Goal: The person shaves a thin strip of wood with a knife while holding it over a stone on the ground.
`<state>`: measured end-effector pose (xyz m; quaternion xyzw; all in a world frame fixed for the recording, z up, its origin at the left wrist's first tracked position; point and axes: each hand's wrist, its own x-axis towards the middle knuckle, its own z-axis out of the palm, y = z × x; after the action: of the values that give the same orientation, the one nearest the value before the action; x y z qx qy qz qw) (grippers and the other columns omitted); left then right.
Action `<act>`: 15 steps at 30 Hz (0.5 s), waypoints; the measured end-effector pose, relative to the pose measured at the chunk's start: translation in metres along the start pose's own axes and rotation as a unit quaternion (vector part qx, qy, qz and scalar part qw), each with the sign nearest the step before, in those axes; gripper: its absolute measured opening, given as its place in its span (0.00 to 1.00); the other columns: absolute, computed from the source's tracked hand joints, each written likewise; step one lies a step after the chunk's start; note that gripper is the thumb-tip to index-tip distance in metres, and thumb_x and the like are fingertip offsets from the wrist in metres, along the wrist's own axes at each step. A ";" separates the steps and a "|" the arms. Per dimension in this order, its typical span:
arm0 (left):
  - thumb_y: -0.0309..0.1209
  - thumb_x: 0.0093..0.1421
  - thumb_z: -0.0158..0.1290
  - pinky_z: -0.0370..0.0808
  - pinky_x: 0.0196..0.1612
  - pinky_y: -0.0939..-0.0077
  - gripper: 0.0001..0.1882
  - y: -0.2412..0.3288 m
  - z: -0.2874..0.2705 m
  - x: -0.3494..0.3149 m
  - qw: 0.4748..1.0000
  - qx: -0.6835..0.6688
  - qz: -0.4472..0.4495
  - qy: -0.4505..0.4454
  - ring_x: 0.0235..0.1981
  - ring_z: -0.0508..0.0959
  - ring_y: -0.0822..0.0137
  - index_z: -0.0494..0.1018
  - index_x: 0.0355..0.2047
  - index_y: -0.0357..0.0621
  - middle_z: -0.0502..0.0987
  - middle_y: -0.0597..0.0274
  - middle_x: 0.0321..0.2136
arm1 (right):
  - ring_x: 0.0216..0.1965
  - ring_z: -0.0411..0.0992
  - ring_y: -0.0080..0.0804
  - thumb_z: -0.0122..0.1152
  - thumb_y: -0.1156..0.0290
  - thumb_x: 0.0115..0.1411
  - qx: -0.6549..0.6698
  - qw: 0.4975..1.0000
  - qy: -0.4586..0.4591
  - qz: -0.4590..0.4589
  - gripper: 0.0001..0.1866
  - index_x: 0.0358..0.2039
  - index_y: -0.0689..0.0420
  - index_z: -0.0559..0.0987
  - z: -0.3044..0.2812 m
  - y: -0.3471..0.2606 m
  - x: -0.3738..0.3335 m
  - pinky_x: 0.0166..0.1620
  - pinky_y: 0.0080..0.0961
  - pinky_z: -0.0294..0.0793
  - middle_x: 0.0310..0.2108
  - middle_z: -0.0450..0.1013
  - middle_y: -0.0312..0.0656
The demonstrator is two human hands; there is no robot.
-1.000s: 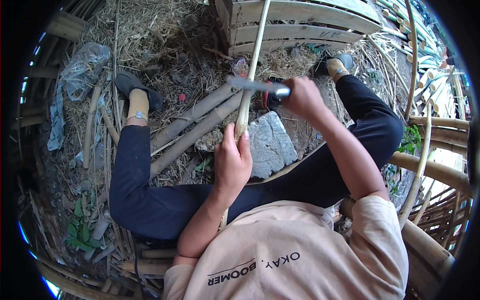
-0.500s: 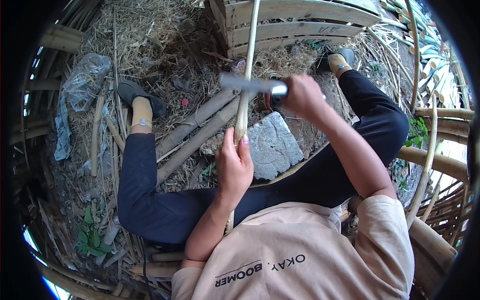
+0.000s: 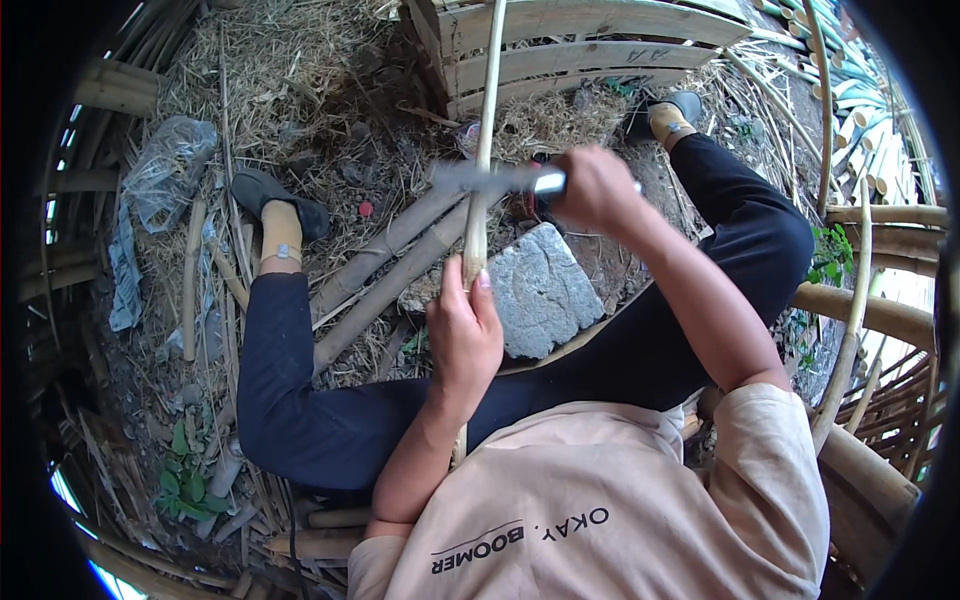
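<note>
A long, pale bamboo stick [image 3: 489, 100] runs away from me, upright in the picture. My left hand [image 3: 466, 335] is wrapped round its near part, thumb along the right side. In my right hand [image 3: 598, 190] is a knife [image 3: 456, 177] with a bright metal collar. Its blade, smeared by motion, points left and lies across the stick beyond my left hand; whether it touches the wood I cannot tell. A flat grey stone [image 3: 545, 290] lies between my legs, just right of my left hand.
A slatted wooden crate [image 3: 590, 58] stands ahead. Thick bamboo poles [image 3: 385, 275] lie on the straw-strewn ground left of the stone. Farther left is a clear plastic bag [image 3: 170, 172]. Cut bamboo [image 3: 862, 125] is heaped at far right, beyond a bamboo railing [image 3: 875, 318].
The knife and my right hand have shifted slightly left and a little down. The whole view has also moved slightly. My left hand keeps its grip on the bamboo stick.
</note>
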<state>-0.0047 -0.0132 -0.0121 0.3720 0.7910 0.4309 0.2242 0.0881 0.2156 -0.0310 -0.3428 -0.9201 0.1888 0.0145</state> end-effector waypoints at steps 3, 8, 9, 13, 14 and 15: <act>0.29 0.70 0.48 0.70 0.26 0.50 0.10 0.001 0.000 0.003 1.000 0.017 0.005 0.018 0.25 0.80 0.40 0.69 0.48 0.36 0.76 0.42 0.21 | 0.27 0.80 0.51 0.65 0.70 0.44 -0.081 0.996 0.031 -0.020 0.07 0.25 0.55 0.84 -0.018 0.006 0.015 0.35 0.44 0.81 0.22 0.78 0.52; 0.29 0.70 0.48 0.71 0.30 0.55 0.11 0.001 0.000 0.002 0.999 -0.026 -0.020 0.011 0.25 0.78 0.45 0.70 0.47 0.33 0.76 0.44 0.23 | 0.27 0.80 0.52 0.65 0.70 0.43 -0.017 0.999 0.029 -0.043 0.08 0.27 0.55 0.84 -0.011 0.001 0.002 0.34 0.44 0.81 0.23 0.78 0.52; 0.29 0.70 0.48 0.71 0.30 0.55 0.11 -0.001 0.000 0.001 0.999 -0.028 -0.024 0.012 0.25 0.78 0.45 0.70 0.47 0.33 0.76 0.44 0.24 | 0.27 0.80 0.51 0.64 0.70 0.43 0.004 0.998 0.027 -0.051 0.09 0.28 0.55 0.84 -0.010 -0.006 -0.002 0.35 0.44 0.81 0.23 0.78 0.51; 0.28 0.70 0.48 0.72 0.31 0.57 0.13 -0.001 0.000 -0.002 0.999 -0.050 -0.011 0.011 0.25 0.79 0.48 0.70 0.50 0.32 0.76 0.44 0.24 | 0.27 0.80 0.50 0.65 0.70 0.43 -0.066 0.992 -0.027 -0.106 0.12 0.30 0.54 0.85 -0.017 -0.033 -0.017 0.34 0.42 0.81 0.23 0.79 0.49; 0.29 0.70 0.48 0.72 0.30 0.59 0.14 -0.003 0.001 -0.005 0.999 -0.046 -0.006 0.004 0.24 0.78 0.52 0.69 0.51 0.31 0.76 0.46 0.24 | 0.27 0.80 0.50 0.66 0.68 0.42 -0.056 0.994 -0.038 -0.081 0.11 0.29 0.54 0.85 -0.015 -0.030 -0.014 0.34 0.43 0.81 0.23 0.78 0.50; 0.29 0.70 0.48 0.72 0.30 0.60 0.14 -0.004 0.001 -0.005 0.999 -0.041 -0.015 -0.003 0.24 0.78 0.53 0.69 0.51 0.31 0.76 0.47 0.24 | 0.26 0.80 0.51 0.66 0.67 0.41 -0.009 0.998 -0.023 -0.060 0.10 0.26 0.55 0.84 -0.010 -0.019 -0.007 0.33 0.43 0.81 0.22 0.78 0.51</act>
<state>-0.0028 -0.0175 -0.0162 0.3515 0.7778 0.4583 0.2478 0.0834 0.2013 -0.0146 -0.2827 -0.9408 0.1871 0.0013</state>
